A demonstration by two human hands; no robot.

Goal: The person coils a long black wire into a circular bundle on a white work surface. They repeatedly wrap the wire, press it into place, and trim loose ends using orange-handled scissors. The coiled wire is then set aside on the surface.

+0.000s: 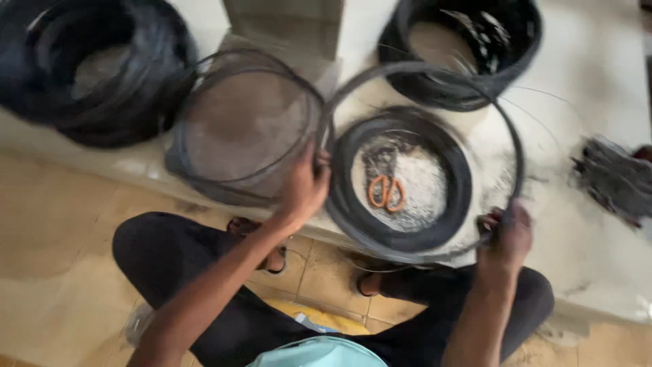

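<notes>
The person sat low, knees spread, facing the near edge of a pale raised slab [598, 258] that carried the wire. Both hands gripped one large hoop of dark wire [435, 71], held up over the slab: the left hand [305, 187] was closed on the hoop's left side and the right hand [506, 234] was closed on its lower right, so the two grips sat roughly opposite each other and kept the loop round and spread instead of letting it sag or spring. Directly beneath the hoop, near the slab's near edge, lay a thick flat coil of black wire [401, 183], and in its open middle rested orange-handled scissors [386, 192], kept within reach but out of the wire's way. Just left of the left hand stood a round wire frame covered in mesh [244, 129], seemingly leaning up from the near edge. Two heavier black wire coils lay farther back, one at the far left corner [92, 64] and one toward the far right [462, 51]. A heap of short grey pieces [614, 180] sat at the right edge; blur hid what they were.
</notes>
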